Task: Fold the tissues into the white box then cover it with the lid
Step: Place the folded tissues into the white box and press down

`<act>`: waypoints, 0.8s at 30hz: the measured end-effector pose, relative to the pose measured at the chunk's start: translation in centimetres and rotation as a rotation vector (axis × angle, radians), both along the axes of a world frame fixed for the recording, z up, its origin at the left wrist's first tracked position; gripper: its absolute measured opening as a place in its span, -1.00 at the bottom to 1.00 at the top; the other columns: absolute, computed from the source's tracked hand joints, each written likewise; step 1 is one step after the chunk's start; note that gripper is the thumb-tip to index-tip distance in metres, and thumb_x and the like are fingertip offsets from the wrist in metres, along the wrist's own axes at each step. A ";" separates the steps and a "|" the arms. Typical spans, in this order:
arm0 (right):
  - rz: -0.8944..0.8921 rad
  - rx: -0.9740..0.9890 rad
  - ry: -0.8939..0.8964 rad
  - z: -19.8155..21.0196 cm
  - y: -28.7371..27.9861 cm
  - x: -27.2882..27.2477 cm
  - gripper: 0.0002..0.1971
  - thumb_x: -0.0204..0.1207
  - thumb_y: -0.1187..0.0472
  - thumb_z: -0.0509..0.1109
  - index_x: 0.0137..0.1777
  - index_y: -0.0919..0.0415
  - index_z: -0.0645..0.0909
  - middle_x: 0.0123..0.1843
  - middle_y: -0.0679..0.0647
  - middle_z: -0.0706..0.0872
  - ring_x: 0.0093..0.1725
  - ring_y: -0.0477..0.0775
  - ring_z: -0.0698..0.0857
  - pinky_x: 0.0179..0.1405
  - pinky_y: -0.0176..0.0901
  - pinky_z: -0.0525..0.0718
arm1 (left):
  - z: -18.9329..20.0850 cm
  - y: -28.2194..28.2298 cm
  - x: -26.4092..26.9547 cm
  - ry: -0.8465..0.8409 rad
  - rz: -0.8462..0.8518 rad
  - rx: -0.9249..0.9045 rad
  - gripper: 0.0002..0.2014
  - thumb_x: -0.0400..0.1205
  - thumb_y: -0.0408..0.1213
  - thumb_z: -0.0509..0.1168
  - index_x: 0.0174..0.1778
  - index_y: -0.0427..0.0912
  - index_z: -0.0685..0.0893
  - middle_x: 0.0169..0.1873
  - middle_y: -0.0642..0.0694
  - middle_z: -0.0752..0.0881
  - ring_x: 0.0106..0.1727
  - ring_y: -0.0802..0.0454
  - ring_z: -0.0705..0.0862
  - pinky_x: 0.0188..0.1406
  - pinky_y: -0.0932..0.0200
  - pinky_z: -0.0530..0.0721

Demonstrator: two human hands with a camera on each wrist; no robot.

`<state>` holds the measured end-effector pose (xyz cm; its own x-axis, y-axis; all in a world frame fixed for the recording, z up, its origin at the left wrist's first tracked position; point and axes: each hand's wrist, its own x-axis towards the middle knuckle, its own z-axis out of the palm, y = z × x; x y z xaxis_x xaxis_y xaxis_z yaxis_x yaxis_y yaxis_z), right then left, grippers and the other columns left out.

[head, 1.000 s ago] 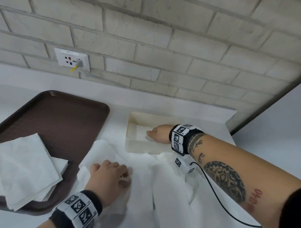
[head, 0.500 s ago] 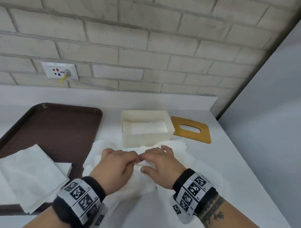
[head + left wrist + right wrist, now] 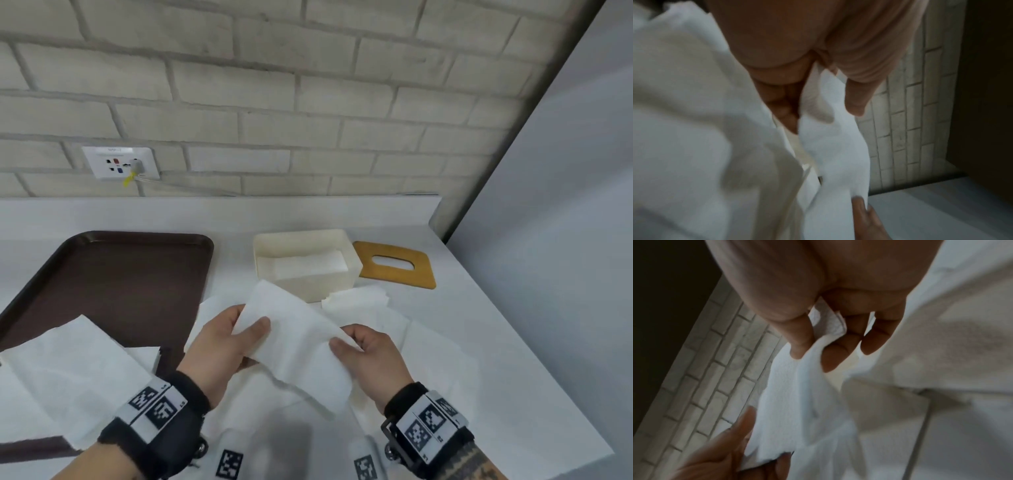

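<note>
A white tissue (image 3: 294, 337) is lifted off the counter between my two hands. My left hand (image 3: 226, 339) pinches its left end, thumb on top; in the left wrist view the tissue (image 3: 830, 141) runs between thumb and fingers. My right hand (image 3: 368, 356) pinches the right end, and the right wrist view shows the tissue (image 3: 795, 395) held between thumb and fingers. Behind them stands the open white box (image 3: 352, 270) with a folded tissue (image 3: 308, 265) inside. The wooden lid (image 3: 424, 277) with an oval slot lies flat to the box's right.
A brown tray (image 3: 113, 274) lies at the left with a pile of tissues (image 3: 61, 373) over its near corner. More loose tissues (image 3: 370, 305) are spread on the white counter under my hands. A brick wall with a socket (image 3: 120, 162) backs the counter.
My right hand left the box and joined the left hand at the tissues. Both hands then lifted one tissue off the counter and drew apart along it.
</note>
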<state>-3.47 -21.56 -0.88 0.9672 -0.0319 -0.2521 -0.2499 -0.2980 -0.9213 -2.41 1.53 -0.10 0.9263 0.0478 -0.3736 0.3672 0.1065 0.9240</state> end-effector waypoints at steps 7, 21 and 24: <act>0.175 -0.042 -0.054 -0.4 0.1 -0.1 -0.77 0.55 -0.08 0.45 0.07 0.03 0.75 0.04 -0.15 0.85 0.09 -0.14 0.79 0.26 -0.02 0.70 | 0.9 -1.8 -0.5 -0.154 0.073 0.207 -0.89 0.70 -0.25 0.44 -0.09 -0.07 0.88 -0.25 0.00 0.90 -0.28 0.08 0.83 -0.27 0.22 0.71; 0.087 0.246 -0.131 1.2 0.6 2.1 -0.88 0.61 0.11 0.46 -0.09 0.14 0.73 -0.20 0.14 0.86 -0.20 0.09 0.82 -0.06 0.08 0.79 | 0.2 -6.9 -1.6 -0.143 0.132 -0.236 -0.66 0.61 -0.13 0.36 0.17 -0.27 0.81 0.08 -0.33 0.87 0.09 -0.30 0.86 0.13 -0.13 0.74; 0.220 0.150 -0.050 -0.3 0.1 1.6 -0.81 0.56 0.03 0.48 -0.19 0.12 0.69 -0.27 0.11 0.83 -0.28 0.04 0.77 -0.09 0.02 0.75 | -0.5 -7.4 -2.0 -0.167 0.192 -0.114 -0.72 0.72 -0.15 0.27 0.06 -0.20 0.86 0.00 -0.32 0.88 0.04 -0.32 0.87 0.20 -0.22 0.73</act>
